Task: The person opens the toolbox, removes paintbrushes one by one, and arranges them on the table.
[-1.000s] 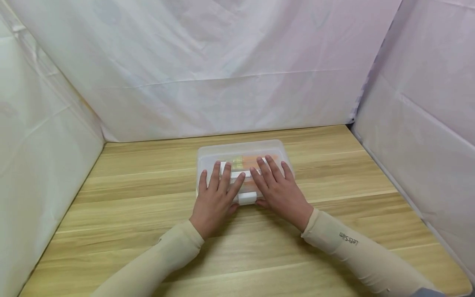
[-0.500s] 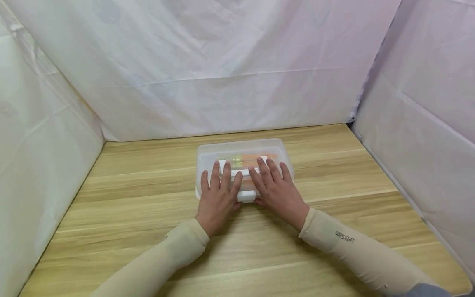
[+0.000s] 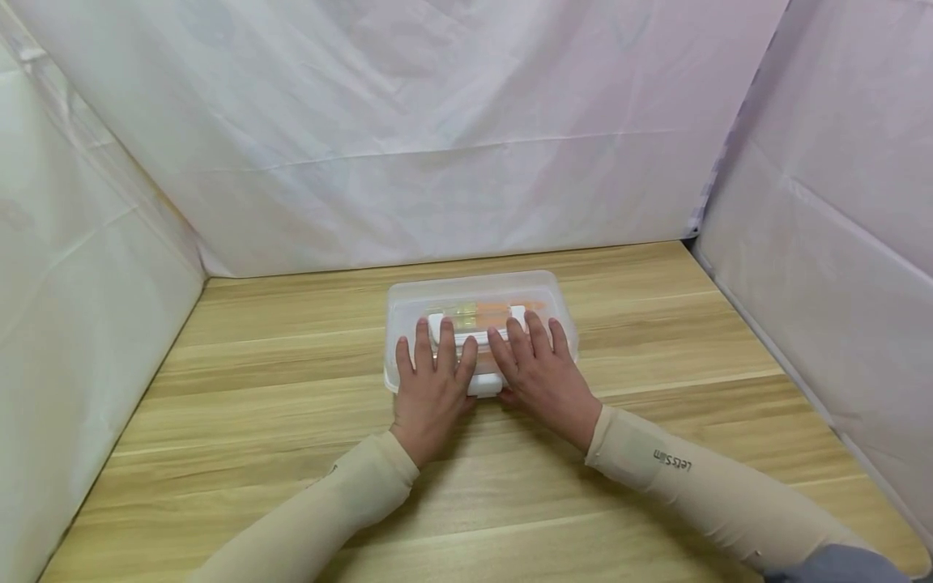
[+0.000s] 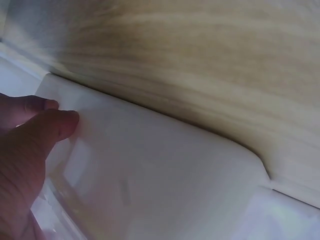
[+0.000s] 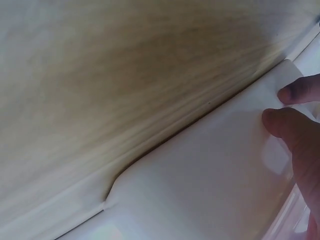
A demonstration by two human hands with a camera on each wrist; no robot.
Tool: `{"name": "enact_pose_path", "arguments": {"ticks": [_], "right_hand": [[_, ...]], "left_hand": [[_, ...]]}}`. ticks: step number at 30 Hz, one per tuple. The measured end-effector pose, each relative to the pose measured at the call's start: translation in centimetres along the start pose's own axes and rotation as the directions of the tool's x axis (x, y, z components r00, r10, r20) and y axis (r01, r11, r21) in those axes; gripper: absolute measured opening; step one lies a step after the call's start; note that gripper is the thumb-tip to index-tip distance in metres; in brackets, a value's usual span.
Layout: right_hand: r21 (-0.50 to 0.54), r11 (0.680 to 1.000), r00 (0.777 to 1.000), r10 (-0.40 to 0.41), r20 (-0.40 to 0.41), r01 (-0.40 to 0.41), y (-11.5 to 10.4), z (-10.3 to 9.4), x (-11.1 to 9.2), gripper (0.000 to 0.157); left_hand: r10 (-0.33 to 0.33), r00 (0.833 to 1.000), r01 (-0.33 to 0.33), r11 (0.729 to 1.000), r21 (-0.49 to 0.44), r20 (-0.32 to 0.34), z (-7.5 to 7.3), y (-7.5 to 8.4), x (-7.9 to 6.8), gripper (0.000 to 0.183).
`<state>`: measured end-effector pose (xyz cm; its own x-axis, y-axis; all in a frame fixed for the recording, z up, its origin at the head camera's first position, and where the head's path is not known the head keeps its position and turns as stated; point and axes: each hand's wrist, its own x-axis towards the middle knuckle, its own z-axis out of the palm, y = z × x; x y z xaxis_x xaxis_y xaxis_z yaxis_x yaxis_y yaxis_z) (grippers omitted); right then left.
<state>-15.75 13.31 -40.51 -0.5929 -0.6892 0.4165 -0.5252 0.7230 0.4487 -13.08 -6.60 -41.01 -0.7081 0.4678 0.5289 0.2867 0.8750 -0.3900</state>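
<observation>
A see-through plastic storage box (image 3: 477, 287) with a white handle (image 3: 519, 314) on its lid and a white latch (image 3: 486, 385) at its near side stands on the table. Through the lid show orange and yellowish slim items (image 3: 492, 312). My left hand (image 3: 432, 389) rests on the left part of the lid, fingers straight and spread. On the right part lies my right hand (image 3: 545, 374), likewise with straight fingers. Both thumbs reach down by the latch; in the wrist views the left thumb (image 4: 62, 125) and the right thumb (image 5: 280, 122) press the box's near wall.
The wood-grain table (image 3: 240, 389) carries the box near its far edge. White cloth (image 3: 437, 129) hangs behind the table, with more cloth walls on the left and right sides. Cream sleeves (image 3: 678, 470) cover both forearms.
Both wrists have shifted slightly inward, and the right fingers have drawn back a little, leaving more of the handle's right end showing. The box stays about where it was.
</observation>
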Motion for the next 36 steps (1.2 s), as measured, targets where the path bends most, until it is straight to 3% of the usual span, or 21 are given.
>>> {"name": "enact_pose_path", "arguments": {"ticks": [12, 29, 36], "right_hand": [[0.021, 1.0, 0.998, -0.004, -0.065, 0.005, 0.05, -0.24, -0.02, 0.087], [0.042, 0.999, 0.997, -0.009, -0.082, 0.013, 0.3, -0.18, -0.17, 0.086], [0.052, 0.999, 0.997, -0.01, -0.078, 0.014, 0.36, -0.13, -0.28, 0.086]], "left_hand": [[-0.014, 0.998, 0.011, 0.999, -0.04, -0.06, 0.04, 0.08, 0.1, 0.09], [-0.033, 0.995, 0.029, 0.999, -0.038, -0.096, -0.1, 0.56, 0.4, 0.087], [-0.035, 0.996, 0.032, 0.999, -0.04, -0.079, -0.35, 0.67, 0.48, 0.089]]}}
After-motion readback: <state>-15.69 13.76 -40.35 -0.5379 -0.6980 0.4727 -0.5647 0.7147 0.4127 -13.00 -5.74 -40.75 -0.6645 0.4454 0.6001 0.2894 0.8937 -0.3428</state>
